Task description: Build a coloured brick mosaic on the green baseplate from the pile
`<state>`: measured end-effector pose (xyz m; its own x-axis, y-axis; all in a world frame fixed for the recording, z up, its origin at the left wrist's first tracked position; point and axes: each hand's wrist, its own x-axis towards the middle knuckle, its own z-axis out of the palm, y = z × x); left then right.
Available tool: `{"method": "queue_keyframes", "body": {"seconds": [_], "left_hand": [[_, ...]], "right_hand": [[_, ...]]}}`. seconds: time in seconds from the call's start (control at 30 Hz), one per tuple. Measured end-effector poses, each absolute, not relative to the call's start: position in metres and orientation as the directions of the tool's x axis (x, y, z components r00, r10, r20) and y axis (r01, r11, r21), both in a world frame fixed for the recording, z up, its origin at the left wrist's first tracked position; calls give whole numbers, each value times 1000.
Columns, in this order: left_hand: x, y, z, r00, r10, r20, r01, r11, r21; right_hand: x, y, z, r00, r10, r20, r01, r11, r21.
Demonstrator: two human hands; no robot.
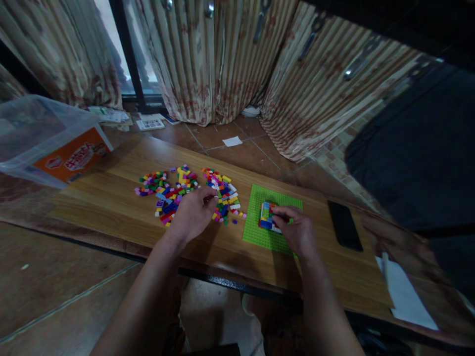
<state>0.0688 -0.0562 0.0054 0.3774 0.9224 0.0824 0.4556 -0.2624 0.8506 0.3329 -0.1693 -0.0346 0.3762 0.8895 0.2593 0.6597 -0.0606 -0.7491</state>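
Note:
My left hand (196,210) hovers over the loose toy bricks (178,190), its thumb and fingertips pinched together. Whatever may be between those fingertips is too small to make out. On a green baseplate (254,230) stands a low block built of blue, yellow, red and white bricks (265,217). My right hand (295,227) reaches onto this block from the right, with thumb and index finger closed at its top. Its palm and fingers hide the block's right side, and I cannot see whether a loose brick is in the grip.
A black phone (345,225) lies right of the baseplate. White paper (406,294) rests at the table's right end. A clear plastic bin (22,133) with an orange label stands at the left. Curtains (208,64) hang behind the wooden table (122,212).

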Motion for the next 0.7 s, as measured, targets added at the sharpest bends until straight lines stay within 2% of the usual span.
{"method": "queue_keyframes", "body": {"seconds": [0.23, 0.43, 0.53, 0.7], "left_hand": [[69, -56, 3, 380, 920, 97, 484, -287, 827], [68, -57, 5, 397, 911, 112, 487, -313, 815], [69, -58, 6, 397, 910, 121, 489, -321, 811], [70, -57, 5, 388, 917, 93, 501, -294, 814]], "right_hand": [[333, -170, -29, 402, 880, 253, 653, -82, -753], [332, -167, -25, 393, 827, 403, 807, -99, -582], [333, -164, -32, 410, 829, 380, 823, -156, -547], [334, -160, -42, 451, 840, 301, 774, -201, -600]]}}
